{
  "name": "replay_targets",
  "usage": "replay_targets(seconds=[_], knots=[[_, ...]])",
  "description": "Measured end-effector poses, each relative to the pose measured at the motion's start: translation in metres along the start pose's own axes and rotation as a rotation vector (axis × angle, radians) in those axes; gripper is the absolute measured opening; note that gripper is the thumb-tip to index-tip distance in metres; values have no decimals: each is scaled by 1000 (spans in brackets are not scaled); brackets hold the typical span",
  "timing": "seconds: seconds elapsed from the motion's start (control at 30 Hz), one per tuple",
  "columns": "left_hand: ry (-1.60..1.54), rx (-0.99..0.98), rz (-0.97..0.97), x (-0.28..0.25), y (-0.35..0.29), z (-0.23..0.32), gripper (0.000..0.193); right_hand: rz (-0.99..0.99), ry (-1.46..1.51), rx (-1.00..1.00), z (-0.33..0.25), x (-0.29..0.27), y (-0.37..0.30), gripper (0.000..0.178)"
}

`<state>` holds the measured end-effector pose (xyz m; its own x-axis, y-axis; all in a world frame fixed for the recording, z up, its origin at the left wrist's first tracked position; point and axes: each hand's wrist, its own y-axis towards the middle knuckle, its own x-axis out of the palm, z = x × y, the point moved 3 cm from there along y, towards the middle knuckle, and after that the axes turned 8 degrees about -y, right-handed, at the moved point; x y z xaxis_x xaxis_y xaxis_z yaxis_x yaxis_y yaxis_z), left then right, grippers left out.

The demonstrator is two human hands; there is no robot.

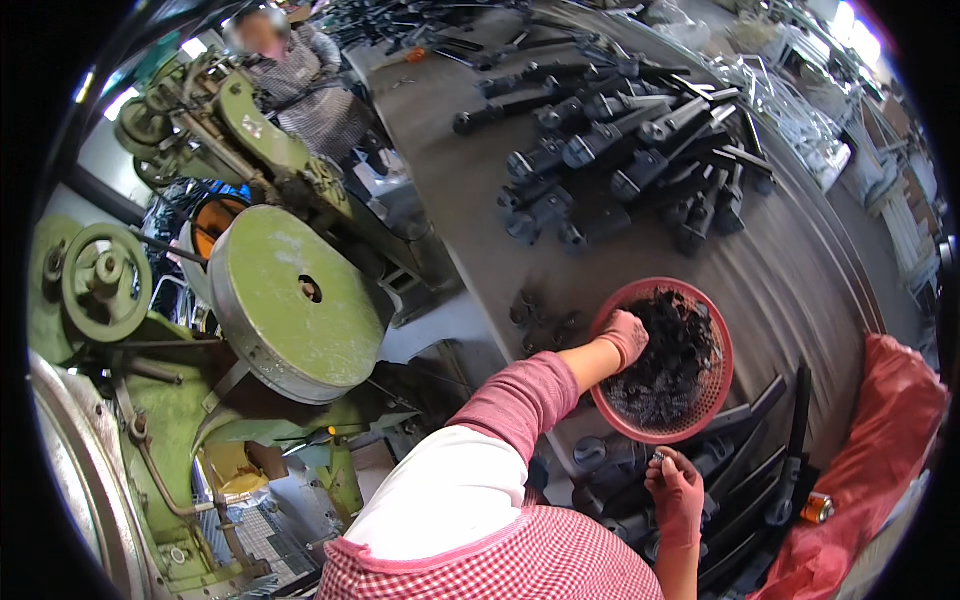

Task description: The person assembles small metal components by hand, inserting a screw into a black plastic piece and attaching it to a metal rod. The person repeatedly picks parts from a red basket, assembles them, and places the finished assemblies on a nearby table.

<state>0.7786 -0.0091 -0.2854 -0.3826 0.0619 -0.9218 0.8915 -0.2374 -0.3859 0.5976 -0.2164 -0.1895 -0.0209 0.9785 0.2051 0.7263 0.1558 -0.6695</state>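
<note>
A red plastic basket (722, 385) stands on the table, filled with small black parts (665, 365). My left hand (624, 338), in a pinkish glove, reaches over its left rim. The fingers curl down against the black parts, and whatever they hold is hidden. Nearer to me, just below the basket, my right hand (677, 492) wears a similar glove. Its thumb and fingertips pinch a small metallic part (658, 457), too small to name more exactly. Beneath and beside this hand lie several dark elongated metal pieces (745, 480).
Many black pieces with long shafts (620, 140) are heaped on the table's (470, 190) far part. A green machine with a large round disc (295, 300) stands at left. Red cloth (870, 450) and an orange can-like object (818, 508) lie at right. Another person (315, 105) sits far left.
</note>
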Motion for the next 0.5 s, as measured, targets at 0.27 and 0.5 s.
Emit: replay_targets(seconds=[0.27,0.5], knots=[[-752,-105,216,6,-51,-13,20,-72,-268,32,2,10,6,19],[-2096,232,250,-47,-137,19,16,-17,-243,-629,-68,52,9,13]])
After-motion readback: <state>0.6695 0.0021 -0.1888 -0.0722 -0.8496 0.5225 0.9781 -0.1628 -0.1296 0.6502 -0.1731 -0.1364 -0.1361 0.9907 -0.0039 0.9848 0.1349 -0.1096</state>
